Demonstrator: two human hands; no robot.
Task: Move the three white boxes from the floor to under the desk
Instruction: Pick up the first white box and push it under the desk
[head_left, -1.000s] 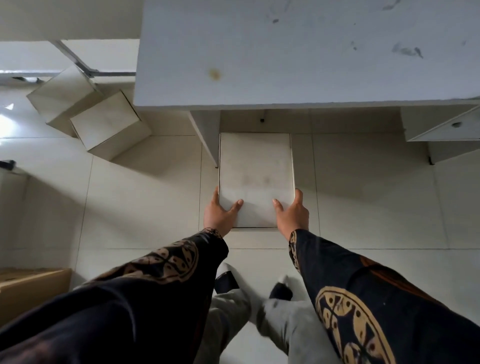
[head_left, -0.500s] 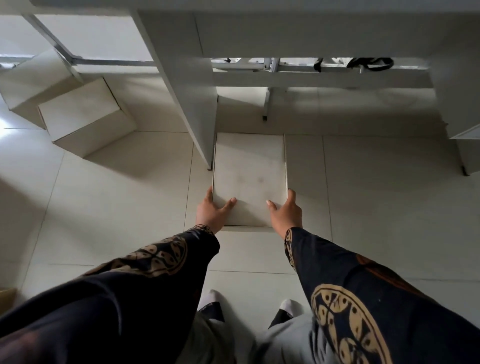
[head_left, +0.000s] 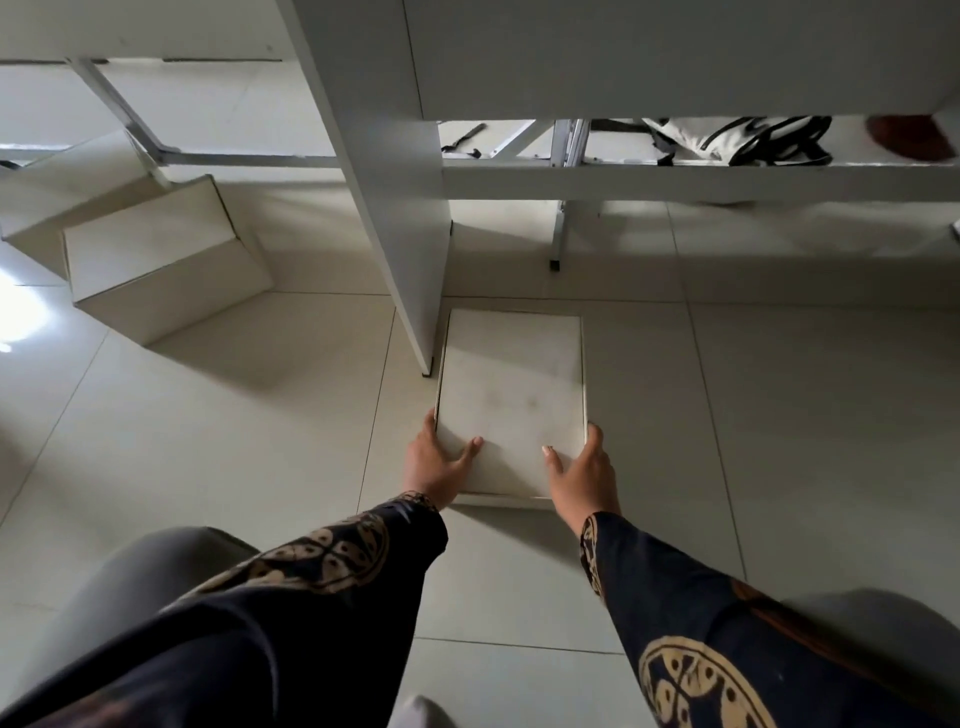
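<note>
Both hands, left (head_left: 434, 464) and right (head_left: 584, 475), clamped on white box (head_left: 511, 400). Box flat on floor (head_left: 779, 415), just beside table leg panel (head_left: 395, 208).

3 white boxes (head_left: 511, 400) – 2 hands (head_left: 434, 465)

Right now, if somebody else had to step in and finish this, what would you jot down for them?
Left hand: gripping the near left corner of the flat white box, thumb on top.
Right hand: gripping the near right corner of the same box.
That box lies on the floor right beside the desk's side panel, its far end reaching under the desk and its near end sticking out.
Two other white boxes sit on the floor to the left, outside the desk.
Done: the first box is nearly in place.
Left: push it fully under, then bring the other two.
</note>
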